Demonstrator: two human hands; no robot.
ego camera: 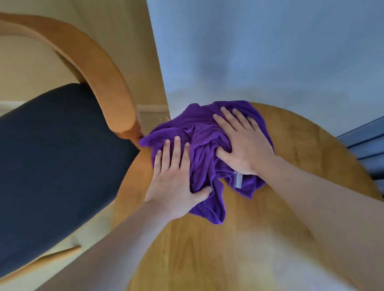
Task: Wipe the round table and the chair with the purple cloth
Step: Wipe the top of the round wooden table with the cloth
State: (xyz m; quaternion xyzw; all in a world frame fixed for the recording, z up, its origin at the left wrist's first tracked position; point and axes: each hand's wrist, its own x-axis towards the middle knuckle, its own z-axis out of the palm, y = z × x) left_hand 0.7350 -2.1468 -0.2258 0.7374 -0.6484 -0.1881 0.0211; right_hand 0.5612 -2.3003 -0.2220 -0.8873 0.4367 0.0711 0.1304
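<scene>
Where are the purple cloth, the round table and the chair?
purple cloth (200,144): head view, bunched middle folds.
round table (303,158): head view, bare wooden top.
chair (49,169): head view, dark seat cushion.

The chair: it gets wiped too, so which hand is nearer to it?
Left. The left hand presses the purple cloth at the table edge beside the chair; the right hand presses farther in.

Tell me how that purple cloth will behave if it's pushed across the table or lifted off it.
The purple cloth is bunched in soft folds under the left hand and right hand, so it is probably floppy and would droop if lifted. Pushed, it would likely crumple further rather than slide flat on the smooth wooden table. It looks light.
</scene>
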